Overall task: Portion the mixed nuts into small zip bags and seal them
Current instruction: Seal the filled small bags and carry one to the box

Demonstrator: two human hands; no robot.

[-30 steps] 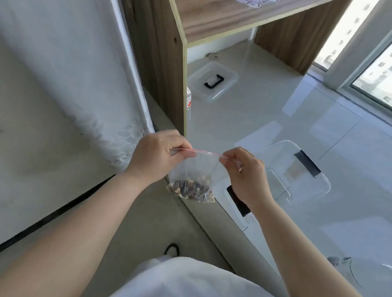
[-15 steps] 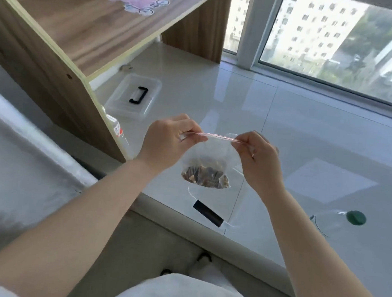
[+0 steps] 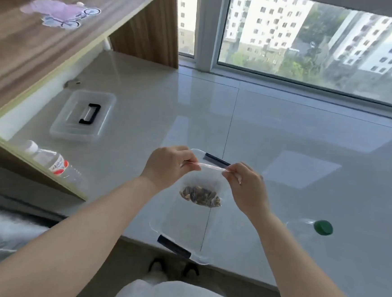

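While the left hand (image 3: 169, 167) and right hand (image 3: 243, 187) each pinch an end of the small clear plastic zip bag's (image 3: 202, 184) strip, its brown mixed nuts (image 3: 200, 196) are portioned; sealing looks unfinished

You are looking down at a wide, glossy pale stone sill (image 3: 285, 136) with thin seams running across it, bright patches of daylight lying on its surface. Ahead of you a large window (image 3: 316, 40) with a white frame (image 3: 209, 27) shows tall white apartment blocks and green trees outside. To your left stands a wood-grain shelf unit (image 3: 34, 42) with a pale edge band; its side panel (image 3: 150, 30) comes down onto the sill just beside the window frame, and a pastel sticker (image 3: 60, 13) sits on its top. Below the sill's near edge you see a grey floor (image 3: 122, 266).
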